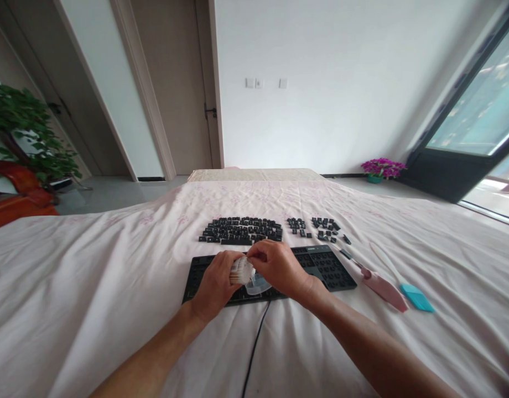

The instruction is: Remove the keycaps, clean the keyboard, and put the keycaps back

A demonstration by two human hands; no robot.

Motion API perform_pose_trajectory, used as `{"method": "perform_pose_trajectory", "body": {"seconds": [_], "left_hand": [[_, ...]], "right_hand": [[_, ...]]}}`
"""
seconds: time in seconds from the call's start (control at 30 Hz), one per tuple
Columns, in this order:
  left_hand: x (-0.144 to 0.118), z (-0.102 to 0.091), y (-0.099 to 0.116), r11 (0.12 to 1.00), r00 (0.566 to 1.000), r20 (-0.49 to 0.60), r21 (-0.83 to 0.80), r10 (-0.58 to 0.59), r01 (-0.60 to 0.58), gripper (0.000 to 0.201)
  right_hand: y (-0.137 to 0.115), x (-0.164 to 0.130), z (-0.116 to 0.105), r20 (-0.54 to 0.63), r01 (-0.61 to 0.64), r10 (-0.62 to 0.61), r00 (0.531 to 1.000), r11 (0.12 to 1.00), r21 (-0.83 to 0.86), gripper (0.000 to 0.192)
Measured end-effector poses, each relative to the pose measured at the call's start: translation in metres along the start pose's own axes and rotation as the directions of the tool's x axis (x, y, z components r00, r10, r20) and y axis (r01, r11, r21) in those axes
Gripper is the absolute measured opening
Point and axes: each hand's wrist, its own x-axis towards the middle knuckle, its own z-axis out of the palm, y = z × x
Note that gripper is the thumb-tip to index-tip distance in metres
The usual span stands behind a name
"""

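My left hand [217,279] is wrapped round a tub of cotton swabs [240,271], tilted so its pale, tightly packed end faces right. Thumb and fingers of my right hand [279,268] are pinched together at the upper edge of that end; whatever is between them is hidden. A clear plastic lid [258,284] shows just below, between my hands; I cannot tell what supports it. Under both hands lies a black keyboard [329,268] with its keycaps off. Just beyond it, loose black keycaps [242,228] are laid out in rows.
Smaller groups of keycaps [298,225] lie to the right, some scattered. A pink-handled brush [383,287] and a turquoise-ended tool [417,297] rest right of the keyboard. The black cable [256,345] runs toward me over the wrinkled pale cloth [125,298].
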Motion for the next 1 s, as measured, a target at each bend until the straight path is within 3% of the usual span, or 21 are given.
{"method": "perform_pose_trajectory", "body": {"seconds": [0.17, 0.37, 0.47, 0.57, 0.67, 0.77, 0.83, 0.9, 1.0], "left_hand": [[0.002, -0.001, -0.012, 0.995, 0.995, -0.051, 0.045, -0.087, 0.090, 0.041], [0.004, -0.007, -0.021, 0.990, 0.989, -0.084, 0.063, -0.124, 0.129, 0.042], [0.005, -0.012, -0.024, 0.990, 0.987, -0.105, 0.068, -0.119, 0.127, 0.039], [0.007, -0.014, -0.025, 0.992, 0.982, -0.143, 0.011, -0.127, 0.130, 0.038], [0.009, -0.011, -0.022, 0.969, 0.963, -0.155, -0.146, -0.222, 0.200, 0.040], [0.011, -0.007, -0.014, 0.907, 0.932, -0.112, -0.298, -0.344, 0.299, 0.046], [0.011, -0.004, -0.006, 0.868, 0.921, -0.059, -0.363, -0.384, 0.339, 0.051], [0.009, -0.002, 0.002, 0.842, 0.924, -0.006, -0.415, -0.381, 0.345, 0.053], [0.006, 0.001, 0.014, 0.820, 0.937, 0.058, -0.467, -0.344, 0.330, 0.051]], "right_hand": [[0.017, 0.003, -0.022, 0.053, -0.191, 0.183, 0.982, 0.957, 0.218, 0.012], [0.045, 0.003, -0.043, 0.119, -0.392, 0.390, 0.913, 0.761, 0.517, 0.014], [0.059, -0.003, -0.041, 0.166, -0.453, 0.437, 0.884, 0.713, 0.535, 0.018], [0.072, -0.008, -0.035, 0.230, -0.512, 0.458, 0.859, 0.744, 0.430, 0.022], [0.072, -0.012, -0.034, 0.125, -0.422, 0.403, 0.906, 0.878, 0.226, 0.024], [0.052, -0.014, -0.035, 0.023, -0.174, 0.172, 0.985, 0.978, 0.114, 0.026], [0.033, -0.016, -0.032, 0.076, -0.012, -0.001, 0.997, 0.984, 0.177, 0.048], [0.017, -0.018, -0.026, 0.125, 0.066, -0.102, 0.987, 0.963, 0.263, 0.070], [0.004, -0.016, -0.012, 0.145, 0.027, -0.084, 0.986, 0.934, 0.356, 0.055]]}}
